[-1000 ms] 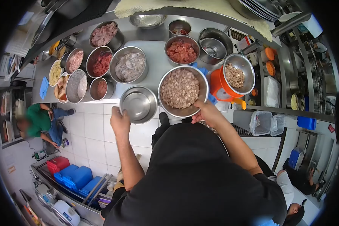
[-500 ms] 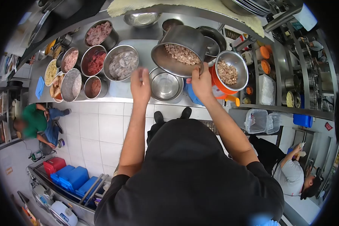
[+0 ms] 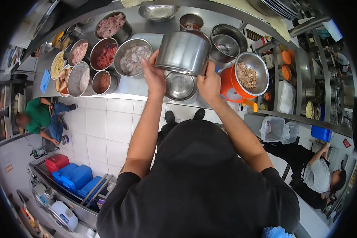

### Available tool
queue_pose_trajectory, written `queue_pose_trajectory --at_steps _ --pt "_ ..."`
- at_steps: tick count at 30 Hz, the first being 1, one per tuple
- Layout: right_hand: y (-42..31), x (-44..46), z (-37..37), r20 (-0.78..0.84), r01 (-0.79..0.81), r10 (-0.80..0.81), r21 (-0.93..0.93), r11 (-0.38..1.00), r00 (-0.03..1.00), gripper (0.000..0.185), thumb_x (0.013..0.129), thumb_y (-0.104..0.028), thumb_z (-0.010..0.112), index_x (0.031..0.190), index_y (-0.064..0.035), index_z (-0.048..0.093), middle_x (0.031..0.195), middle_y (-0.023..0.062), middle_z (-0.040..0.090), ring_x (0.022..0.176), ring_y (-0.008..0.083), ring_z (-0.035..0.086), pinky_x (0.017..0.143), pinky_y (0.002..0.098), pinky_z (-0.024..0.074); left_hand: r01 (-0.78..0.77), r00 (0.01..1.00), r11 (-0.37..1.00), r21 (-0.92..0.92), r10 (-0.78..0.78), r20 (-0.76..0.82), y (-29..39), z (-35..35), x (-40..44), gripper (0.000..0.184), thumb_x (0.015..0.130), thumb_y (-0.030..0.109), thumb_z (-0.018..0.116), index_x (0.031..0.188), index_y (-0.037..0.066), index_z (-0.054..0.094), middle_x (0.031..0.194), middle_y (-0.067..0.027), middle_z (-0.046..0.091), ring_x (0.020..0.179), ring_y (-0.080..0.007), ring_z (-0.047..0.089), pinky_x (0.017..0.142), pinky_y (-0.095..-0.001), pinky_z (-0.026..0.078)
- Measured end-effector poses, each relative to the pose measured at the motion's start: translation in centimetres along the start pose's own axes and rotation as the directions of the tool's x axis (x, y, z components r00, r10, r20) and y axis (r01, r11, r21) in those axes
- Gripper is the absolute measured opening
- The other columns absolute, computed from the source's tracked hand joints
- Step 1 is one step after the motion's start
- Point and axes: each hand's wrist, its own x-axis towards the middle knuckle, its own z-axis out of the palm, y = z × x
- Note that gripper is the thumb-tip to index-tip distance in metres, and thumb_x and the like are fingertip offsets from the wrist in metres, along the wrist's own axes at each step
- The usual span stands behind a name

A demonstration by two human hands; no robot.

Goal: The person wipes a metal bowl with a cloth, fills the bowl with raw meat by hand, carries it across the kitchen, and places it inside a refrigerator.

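Observation:
A steel pot (image 3: 184, 51) is tipped with its outside toward me, held above the counter between both hands. My left hand (image 3: 154, 75) presses on its left side, fingers spread along the wall. The fingers of my right hand (image 3: 210, 84) grip its rim at the lower right. Under it stands another steel pot (image 3: 180, 85), whose inside shows bare metal in the visible part. What the tipped pot holds is hidden. Left of my hands is a pot of pale, greyish meat (image 3: 135, 59). At the right, a steel bowl of chopped pieces (image 3: 246, 74) rests on an orange container (image 3: 231, 85).
Pots of red meat (image 3: 106, 55) and pink meat (image 3: 112, 27) stand at the left of the steel counter (image 3: 146, 25). A black pan (image 3: 228, 41) is at the back right. A person in green (image 3: 39, 115) sits at the left; another person (image 3: 317, 174) is at the lower right.
The pot of chopped pieces was lifted, tipped over and brought above the other pot, which was moved right. My left hand let go of that lower pot and came onto the tipped one.

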Motion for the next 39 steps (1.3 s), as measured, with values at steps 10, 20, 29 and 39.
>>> queue_pose_trajectory --at_steps 10,20,29,39 --pt "0.7 0.4 0.4 -0.059 0.128 -0.133 -0.084 0.988 0.989 0.047 0.092 -0.008 0.061 0.134 -0.0014 0.041 0.087 0.0277 0.069 0.08 0.0485 0.067 0.068 0.058 0.0509 -0.049 0.998 0.998 0.028 0.05 -0.038 -1.0 -0.2 0.3 0.071 0.11 0.052 0.027 0.136 -0.006 0.06 0.135 -0.0153 0.065 0.131 -0.0249 0.056 0.116 -0.0401 0.036" --pt "0.1 -0.5 -0.5 -0.061 0.148 -0.152 -0.059 0.987 0.986 0.061 0.088 -0.008 0.067 0.142 -0.0009 0.037 0.098 0.0283 0.069 0.088 0.0484 0.068 0.074 0.056 0.0526 -0.037 0.998 0.998 0.043 0.039 -0.041 -0.6 0.0 -1.1 0.069 0.109 0.053 0.027 0.14 -0.002 0.056 0.138 -0.014 0.062 0.131 -0.0247 0.055 0.115 -0.0404 0.037" --pt "0.4 -1.1 -1.0 -0.11 0.296 -0.302 -0.07 0.953 0.947 0.07 0.085 -0.008 0.072 0.145 0.001 0.036 0.103 0.0271 0.069 0.091 0.0457 0.069 0.077 0.052 0.0546 -0.141 0.99 0.99 -0.014 0.141 0.015 -0.8 -0.2 -2.1 0.064 0.106 0.05 0.036 0.139 -0.002 0.054 0.135 -0.0127 0.061 0.126 -0.0226 0.055 0.112 -0.0385 0.04" --pt "-0.6 -1.0 -1.9 -0.128 0.354 -0.362 -0.081 0.932 0.923 0.076 0.081 -0.007 0.074 0.146 0.0023 0.036 0.106 0.0269 0.068 0.092 0.0444 0.069 0.077 0.051 0.055 -0.163 0.986 0.987 0.005 0.163 0.028 -0.1 -0.3 -2.2 0.062 0.104 0.048 0.037 0.139 0.0 0.054 0.136 -0.0113 0.061 0.126 -0.0228 0.056 0.111 -0.0382 0.041"
